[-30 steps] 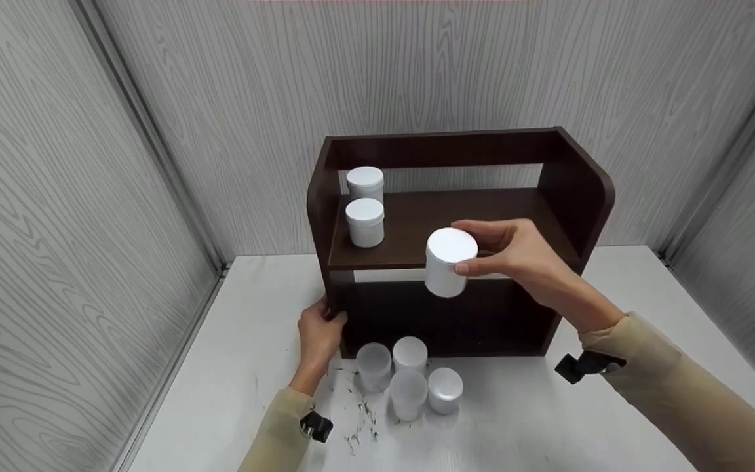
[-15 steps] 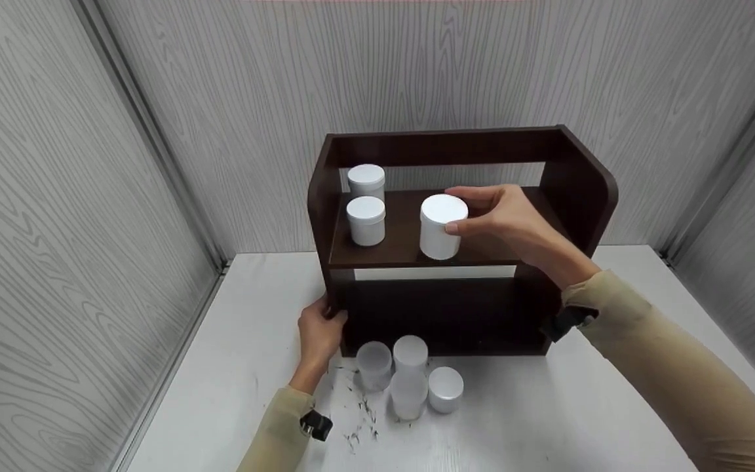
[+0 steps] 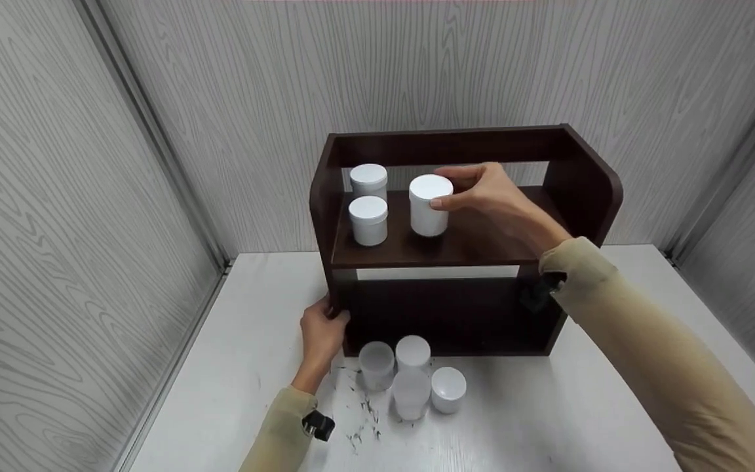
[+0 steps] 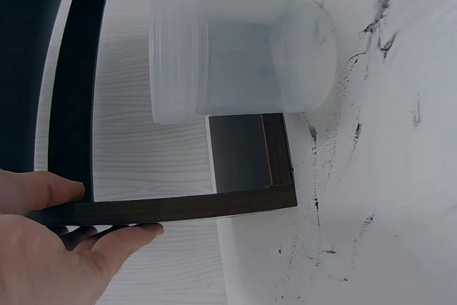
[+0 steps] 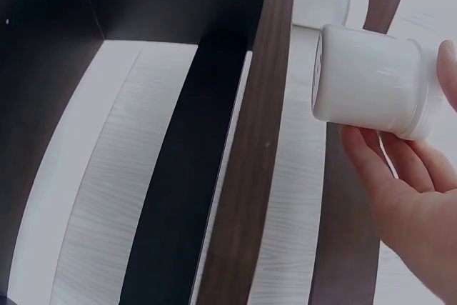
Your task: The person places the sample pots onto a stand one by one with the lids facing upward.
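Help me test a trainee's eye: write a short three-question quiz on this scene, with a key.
1. Count: How many containers stand on the table in front of the shelf unit?
2. True or false: The left grip is holding one of those containers.
3. Multiple choice: In the head view, where is the white jar in the right grip, compared with the two lidded jars on the upper shelf?
A) To their left
B) To their right
C) Directly below them

Key:
1. Four.
2. False; it grips the side panel of the shelf unit.
3. B.
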`<state>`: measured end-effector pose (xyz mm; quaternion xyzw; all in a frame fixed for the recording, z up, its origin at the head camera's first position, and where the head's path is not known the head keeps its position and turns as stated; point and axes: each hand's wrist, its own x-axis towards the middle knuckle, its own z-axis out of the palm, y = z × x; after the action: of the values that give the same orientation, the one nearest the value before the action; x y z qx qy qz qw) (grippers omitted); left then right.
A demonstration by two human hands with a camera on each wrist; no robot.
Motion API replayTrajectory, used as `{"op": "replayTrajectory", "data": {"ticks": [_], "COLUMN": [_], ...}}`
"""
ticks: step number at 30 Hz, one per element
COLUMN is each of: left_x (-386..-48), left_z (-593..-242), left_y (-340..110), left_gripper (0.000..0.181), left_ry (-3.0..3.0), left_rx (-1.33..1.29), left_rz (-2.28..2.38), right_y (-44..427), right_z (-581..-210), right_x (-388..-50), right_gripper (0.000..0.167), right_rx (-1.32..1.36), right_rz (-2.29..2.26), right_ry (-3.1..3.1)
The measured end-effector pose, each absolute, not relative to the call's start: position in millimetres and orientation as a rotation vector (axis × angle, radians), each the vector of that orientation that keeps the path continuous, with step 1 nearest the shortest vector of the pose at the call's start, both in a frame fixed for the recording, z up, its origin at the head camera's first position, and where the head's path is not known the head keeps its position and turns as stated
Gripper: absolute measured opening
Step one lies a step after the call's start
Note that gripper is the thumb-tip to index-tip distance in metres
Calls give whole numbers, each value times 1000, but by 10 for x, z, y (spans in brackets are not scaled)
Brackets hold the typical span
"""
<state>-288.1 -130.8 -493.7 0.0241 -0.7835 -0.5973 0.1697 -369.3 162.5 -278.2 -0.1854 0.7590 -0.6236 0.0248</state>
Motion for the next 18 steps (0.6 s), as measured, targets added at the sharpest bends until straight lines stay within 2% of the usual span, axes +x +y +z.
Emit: {"op": "replayTrajectory", "data": {"ticks": [18], "left_x": [-2890], "left_z": [-4939], "left_y": [-1318], "left_gripper": [49], "left_ry": [-2222], "left_rx": [69], "left_rz": [-1712], "right_y": [1519], "right_z": [-2737], "right_x": [-4086], "right_gripper": [68], "right_rx": [-524], "right_rz": [-1906], "right_ry": [2338]}}
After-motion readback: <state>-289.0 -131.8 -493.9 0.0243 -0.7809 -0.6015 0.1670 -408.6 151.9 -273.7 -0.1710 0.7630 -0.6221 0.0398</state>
